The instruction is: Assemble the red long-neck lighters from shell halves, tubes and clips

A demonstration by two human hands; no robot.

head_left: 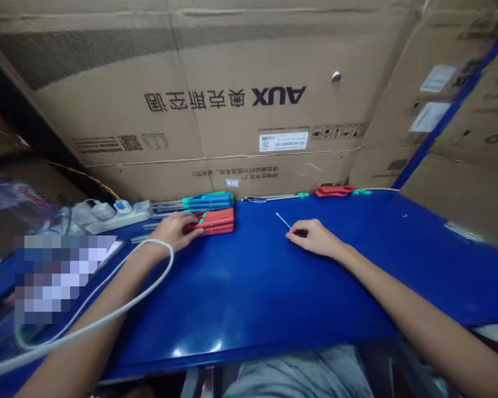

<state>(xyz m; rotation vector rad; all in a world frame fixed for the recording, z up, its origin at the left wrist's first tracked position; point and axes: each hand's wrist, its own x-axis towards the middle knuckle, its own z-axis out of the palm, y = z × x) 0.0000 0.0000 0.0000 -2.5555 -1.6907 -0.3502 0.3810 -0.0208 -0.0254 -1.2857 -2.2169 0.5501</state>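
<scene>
My left hand rests at the left end of a small stack of red-handled tools, with thumb and fingers closed on the handles. Thin metal shafts stick out to its left. Right behind lie several blue-handled tools with green parts. My right hand is low over the blue table, fingers curled in a pinch. A thin white stick with a small pale tip points up and left from those fingers; its other end is hidden in the hand.
A white cable loops over my left forearm. Farther left are a power strip, a plastic bottle and a blurred-out screen. Cardboard walls the back of the blue table. A red tool lies along the back edge.
</scene>
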